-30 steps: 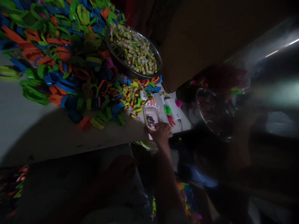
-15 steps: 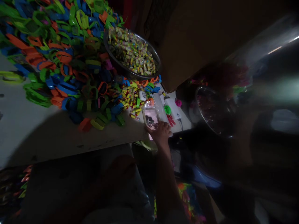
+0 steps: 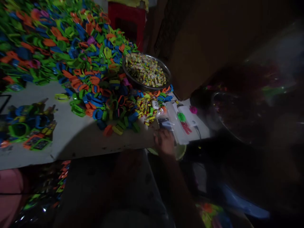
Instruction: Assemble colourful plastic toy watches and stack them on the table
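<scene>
My right hand (image 3: 165, 141) reaches up from the bottom, palm down, over the lower end of a phone (image 3: 165, 123) in a clear case. Its bent fingers look a little apart, but they are dim; whether they touch the phone I cannot make out. The phone lies at the table's front edge with its screen dark. Right beside it lie a clear plastic strip (image 3: 177, 123), a green piece (image 3: 181, 117) and red pieces (image 3: 186, 127). Small yellow-and-red pieces (image 3: 147, 107) are scattered behind it. A faint shape in the shadow below the table may be my left hand; its fingers do not show.
A heap of bright plastic toy watches (image 3: 92, 76) covers the back left. Behind the phone stands a metal bowl (image 3: 168, 76) of small pieces. A white box with a cable (image 3: 190, 115) lies to its right. More watches (image 3: 30, 126) sit at far left; a red stool (image 3: 127, 14) stands behind.
The phone's lit screen has gone dark. My right hand's fingers have drawn in over the phone's lower end. The view has shifted left, bringing the left-hand watch pile and red stool into sight.
</scene>
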A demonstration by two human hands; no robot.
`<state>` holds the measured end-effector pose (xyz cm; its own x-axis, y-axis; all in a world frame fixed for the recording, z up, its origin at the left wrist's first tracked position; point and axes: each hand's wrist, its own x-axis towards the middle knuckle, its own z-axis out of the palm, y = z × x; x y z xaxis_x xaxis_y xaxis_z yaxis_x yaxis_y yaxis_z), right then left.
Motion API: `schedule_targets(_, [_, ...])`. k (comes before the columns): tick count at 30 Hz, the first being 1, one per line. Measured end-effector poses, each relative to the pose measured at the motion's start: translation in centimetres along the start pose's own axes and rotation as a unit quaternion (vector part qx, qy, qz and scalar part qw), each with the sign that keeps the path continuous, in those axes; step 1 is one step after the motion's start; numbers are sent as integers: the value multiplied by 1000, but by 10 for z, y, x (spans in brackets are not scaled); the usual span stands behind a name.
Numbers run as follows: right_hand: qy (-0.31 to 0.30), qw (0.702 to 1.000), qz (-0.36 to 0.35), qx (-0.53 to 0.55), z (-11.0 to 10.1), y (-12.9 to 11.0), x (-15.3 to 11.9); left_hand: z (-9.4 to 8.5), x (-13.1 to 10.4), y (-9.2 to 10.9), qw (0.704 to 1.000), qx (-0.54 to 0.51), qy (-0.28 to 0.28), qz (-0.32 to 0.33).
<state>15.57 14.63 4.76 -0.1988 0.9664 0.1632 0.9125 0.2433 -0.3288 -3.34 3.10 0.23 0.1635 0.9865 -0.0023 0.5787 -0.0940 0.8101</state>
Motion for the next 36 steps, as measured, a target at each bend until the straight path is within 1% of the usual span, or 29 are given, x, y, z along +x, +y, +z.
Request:
schedule_targets(2, [-21,999,8,-32,4,-14,8,-26,5,-13,997,32,64,-19])
schedule_targets(3, [-29,998,13,-54,7,-20,13,-39,10,-19,992,56,107,-27])
schedule_targets(4, [-39,996,15,-75,10,-25,19,-52,16,-24,984,82,152,-33])
schedule_targets(6, [-59,992,9,-113,17,-34,28,-73,30,-31,960,148,236,-32])
schedule_targets(7, [-67,990,7,-127,20,-37,31,-81,36,-32,950,176,256,-29])
schedule_targets(8, [-71,988,4,-136,23,-39,34,-87,42,-33,944,200,261,-28])
schedule_targets(10, [-69,988,1,-140,26,-42,36,-93,51,-32,945,224,239,-30])
schedule_targets(13, [-54,992,-10,-117,28,-40,33,-93,55,-31,949,228,217,-29])
schedule_targets(14, [-39,996,-11,-80,28,-39,30,-92,55,-32,950,226,214,-24])
schedule_targets(16, [-6,999,-7,36,28,-37,19,-93,54,-33,953,221,207,-8])
schedule_targets(18, [15,989,-3,148,29,-39,3,-94,50,-32,957,212,199,12])
schedule_targets(20, [16,972,-8,233,32,-46,-16,-92,43,-25,960,196,200,32])
schedule_targets(21, [20,963,-14,269,33,-51,-26,-90,36,-20,964,166,204,41])
schedule_targets(22, [29,950,-23,310,34,-58,-36,-88,29,-14,971,114,207,48])
schedule_targets(24, [41,927,-65,368,32,-71,-52,-81,9,0,976,-44,207,49])
schedule_targets(25, [32,921,-95,376,30,-78,-59,-78,-1,7,970,-132,202,41])
schedule_targets(27, [-11,915,-154,373,21,-90,-71,-73,-22,17,944,-269,190,6])
schedule_targets(29, [-63,907,-182,376,10,-101,-82,-68,-39,21,912,-357,196,-47])
schedule_targets(31, [-93,896,-174,397,-1,-109,-94,-64,-50,21,875,-427,204,-101])
schedule_targets(33, [-114,883,-173,420,-9,-115,-105,-60,-57,19,841,-483,206,-131])
schedule_targets(35, [-121,877,-169,434,-14,-118,-114,-59,-62,19,822,-514,206,-137])
schedule_targets(36, [-122,879,-154,434,-15,-119,-118,-60,-63,21,821,-512,210,-137])
